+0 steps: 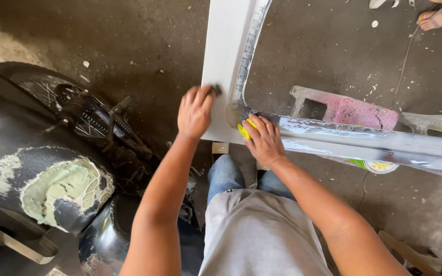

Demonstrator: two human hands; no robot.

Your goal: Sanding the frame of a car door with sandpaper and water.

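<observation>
A white car door panel [221, 46] lies flat in front of me, its window frame running up and to the right. My left hand [195, 111] presses a small dark sanding piece [215, 90] onto the white surface near the frame's corner. My right hand [264, 139] rests on the panel's near edge and holds a yellow sponge or cloth [244, 130] against it. The wet, shiny lower rail [374, 140] stretches away to the right.
A black car body part with patches of pale green filler [62, 186] sits at the left, beside a motorcycle wheel [47, 89]. A pink stool or block [349, 110] stands under the door. Another person's sandalled foot [436, 18] is at top right. Concrete floor all round.
</observation>
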